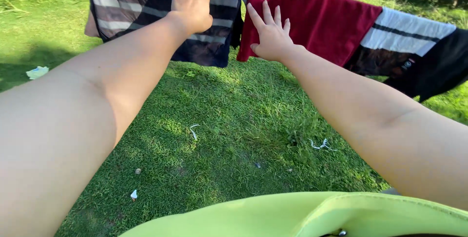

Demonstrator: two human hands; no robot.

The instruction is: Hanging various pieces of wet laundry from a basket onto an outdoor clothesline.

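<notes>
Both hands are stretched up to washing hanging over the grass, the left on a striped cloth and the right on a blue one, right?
Not quite. In the head view the right hand is on a red cloth, not blue. The left hand is on the striped cloth.

Single view, head-worn camera. Looks forward and down from the wearer's head, along both outstretched arms, over a lawn [234,120] to hanging laundry: a striped dark cloth [131,3] and a red cloth [321,18]. Close range; no second view.

Both arms stretch forward, left hand [191,4] and right hand [270,36] open, fingers spread.
</notes>
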